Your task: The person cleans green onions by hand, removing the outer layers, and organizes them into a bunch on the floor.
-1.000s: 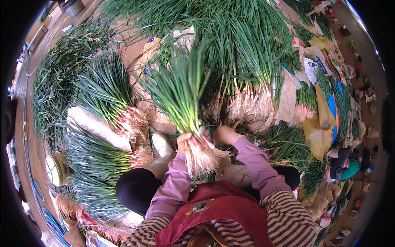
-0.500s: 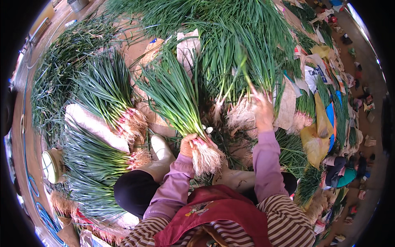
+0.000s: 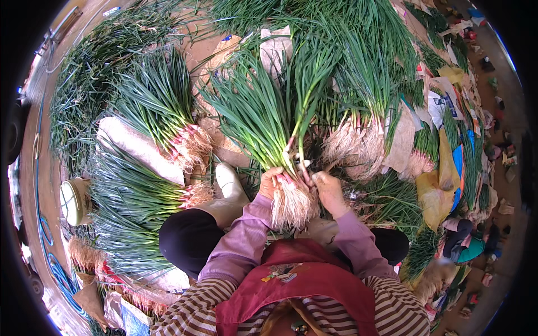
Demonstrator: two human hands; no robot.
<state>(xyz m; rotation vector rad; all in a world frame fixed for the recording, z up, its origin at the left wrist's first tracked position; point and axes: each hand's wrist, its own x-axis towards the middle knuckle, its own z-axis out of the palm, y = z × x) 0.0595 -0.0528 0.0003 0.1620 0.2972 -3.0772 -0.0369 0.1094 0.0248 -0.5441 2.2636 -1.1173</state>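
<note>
Onions (image 3: pixel 255 120) stand in a bunch gripped by the left hand (image 3: pixel 271 182), leaves fanning out beyond its fingers and pale roots (image 3: pixel 294 204) hanging below them. Beside these, the right hand's (image 3: pixel 330 193) fingers pinch thin stalks (image 3: pixel 301 131) against the bunch. A white boot (image 3: pixel 228 182) is left of the left fingers.

Brown floor (image 3: pixel 204 49); on it, green-onion heaps (image 3: pixel 367 53), beige sacking (image 3: pixel 137 144), blue hose (image 3: pixel 58 273)

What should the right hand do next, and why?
Probably ease the right hand inward, laying its stalks alongside the bunch in the left hand: their lower ends meet the bunch's right edge, but their leaves stand steeper than the bunch's, which lean left.
</note>
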